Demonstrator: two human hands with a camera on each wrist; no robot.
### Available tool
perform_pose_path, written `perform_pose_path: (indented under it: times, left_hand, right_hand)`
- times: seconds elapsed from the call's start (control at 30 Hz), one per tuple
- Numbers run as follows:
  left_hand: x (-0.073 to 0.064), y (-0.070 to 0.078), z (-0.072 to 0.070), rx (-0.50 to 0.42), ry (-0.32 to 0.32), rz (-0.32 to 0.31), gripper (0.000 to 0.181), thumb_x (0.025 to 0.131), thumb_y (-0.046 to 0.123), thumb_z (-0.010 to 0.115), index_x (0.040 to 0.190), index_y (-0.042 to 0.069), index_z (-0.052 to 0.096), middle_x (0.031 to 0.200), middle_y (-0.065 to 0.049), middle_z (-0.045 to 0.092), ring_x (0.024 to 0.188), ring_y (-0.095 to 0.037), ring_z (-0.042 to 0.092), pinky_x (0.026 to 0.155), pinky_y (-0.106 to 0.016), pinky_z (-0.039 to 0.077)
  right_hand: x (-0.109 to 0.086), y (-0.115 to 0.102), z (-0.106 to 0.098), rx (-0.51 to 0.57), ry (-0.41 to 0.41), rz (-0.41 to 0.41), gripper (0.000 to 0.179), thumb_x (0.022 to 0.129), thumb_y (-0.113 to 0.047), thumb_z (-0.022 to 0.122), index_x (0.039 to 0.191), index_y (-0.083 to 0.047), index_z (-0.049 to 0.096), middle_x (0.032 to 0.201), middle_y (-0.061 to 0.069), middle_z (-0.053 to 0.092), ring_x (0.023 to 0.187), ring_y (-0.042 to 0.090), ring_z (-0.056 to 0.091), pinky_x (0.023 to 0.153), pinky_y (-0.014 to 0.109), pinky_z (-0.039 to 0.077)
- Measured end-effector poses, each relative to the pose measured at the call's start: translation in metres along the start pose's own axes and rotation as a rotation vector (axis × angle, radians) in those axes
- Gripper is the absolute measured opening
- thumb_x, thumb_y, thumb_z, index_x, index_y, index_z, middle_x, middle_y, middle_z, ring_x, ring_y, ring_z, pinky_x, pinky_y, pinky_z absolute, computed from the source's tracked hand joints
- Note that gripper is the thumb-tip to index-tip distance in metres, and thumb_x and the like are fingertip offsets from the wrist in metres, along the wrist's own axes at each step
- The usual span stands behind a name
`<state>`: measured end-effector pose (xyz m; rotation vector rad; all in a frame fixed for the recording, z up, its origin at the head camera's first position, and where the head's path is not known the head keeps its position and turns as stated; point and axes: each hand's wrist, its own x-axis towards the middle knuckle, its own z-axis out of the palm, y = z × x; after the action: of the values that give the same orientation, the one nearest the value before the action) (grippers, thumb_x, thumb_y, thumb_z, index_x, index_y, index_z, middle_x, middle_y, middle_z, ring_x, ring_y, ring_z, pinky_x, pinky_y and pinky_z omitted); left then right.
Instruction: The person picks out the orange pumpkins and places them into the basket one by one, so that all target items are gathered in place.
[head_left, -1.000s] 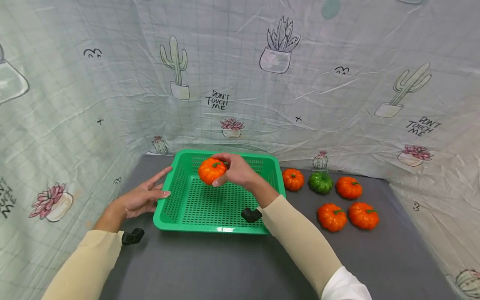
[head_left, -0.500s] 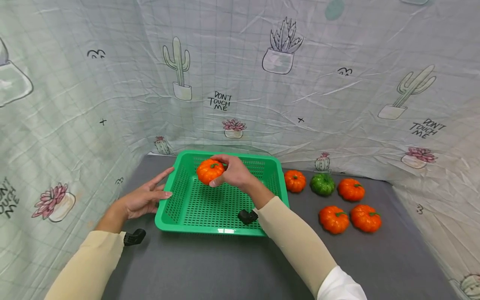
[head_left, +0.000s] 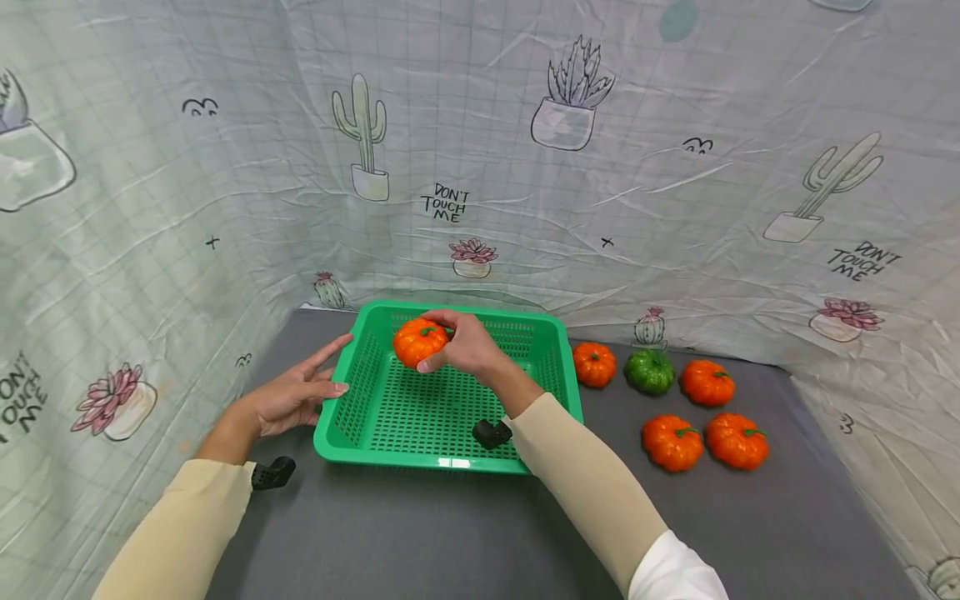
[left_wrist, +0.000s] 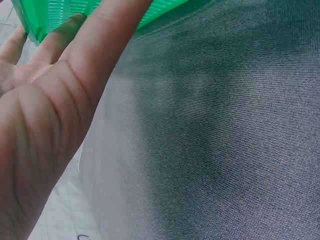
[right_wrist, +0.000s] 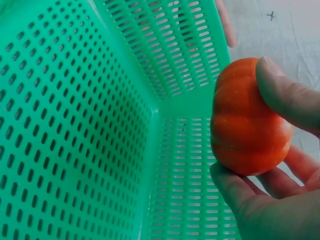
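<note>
An orange toy pumpkin point(head_left: 418, 343) with a green stem is gripped between the thumb and fingers of my right hand point(head_left: 467, 343). It is above the inside of a green perforated plastic basket point(head_left: 450, 463), towards its back left part. The right wrist view shows the pumpkin point(right_wrist: 247, 117) tilted on its side, with the slotted basket wall point(right_wrist: 185, 165) behind it. At the basket's left side is my left hand point(head_left: 288, 398), its fingers fairly straight and its fingertips right at the rim. From the left wrist, the hand point(left_wrist: 65, 95) appears beside the basket's outer wall, its palm bare.
Right of the basket, several more toy pumpkins lie on the grey tabletop point(head_left: 420, 542): a green pumpkin point(head_left: 650, 371) and orange ones, such as the front right pumpkin point(head_left: 737, 441). A printed cloth point(head_left: 510, 167) with cactus drawings hangs around the back and sides.
My right hand has shifted slightly left over the basket with the pumpkin still in its grip. The head view has turned a little. My left hand keeps its place at the rim.
</note>
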<state>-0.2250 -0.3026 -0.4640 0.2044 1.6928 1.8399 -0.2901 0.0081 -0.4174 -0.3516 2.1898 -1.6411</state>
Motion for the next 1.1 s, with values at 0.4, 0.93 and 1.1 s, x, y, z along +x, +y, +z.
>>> perform_pose_path:
  times: [0.4, 0.93, 1.1]
  left_hand:
    - [0.002, -0.002, 0.0, -0.002, 0.001, -0.002, 0.093, 0.106, 0.007, 0.056, 0.166, 0.047, -0.003, 0.172, -0.017, 0.019, 0.12, -0.025, 0.071, 0.094, -0.058, 0.058]
    - [0.0, -0.001, 0.001, 0.009, -0.001, 0.004, 0.094, 0.105, 0.009, 0.058, 0.166, 0.047, -0.003, 0.168, -0.017, 0.026, 0.12, -0.024, 0.07, 0.095, -0.056, 0.058]
    - [0.0, -0.001, 0.0, 0.001, -0.002, 0.005, 0.094, 0.105, 0.009, 0.058, 0.166, 0.048, -0.003, 0.171, -0.02, 0.02, 0.12, -0.025, 0.07, 0.095, -0.055, 0.058]
  right_hand:
    - [0.006, 0.005, 0.006, -0.025, 0.03, 0.006, 0.081, 0.069, 0.009, 0.091, 0.141, -0.016, 0.064, 0.14, 0.01, 0.065, 0.117, 0.029, 0.064, 0.094, 0.038, 0.059]
    - [0.014, 0.009, 0.013, -0.043, 0.043, -0.001, 0.083, 0.068, 0.009, 0.091, 0.142, -0.015, 0.063, 0.143, 0.01, 0.063, 0.12, 0.029, 0.063, 0.096, 0.039, 0.059]
    - [0.017, 0.012, 0.014, -0.051, 0.047, 0.01, 0.083, 0.068, 0.008, 0.092, 0.142, -0.016, 0.064, 0.144, 0.009, 0.063, 0.121, 0.03, 0.062, 0.096, 0.039, 0.059]
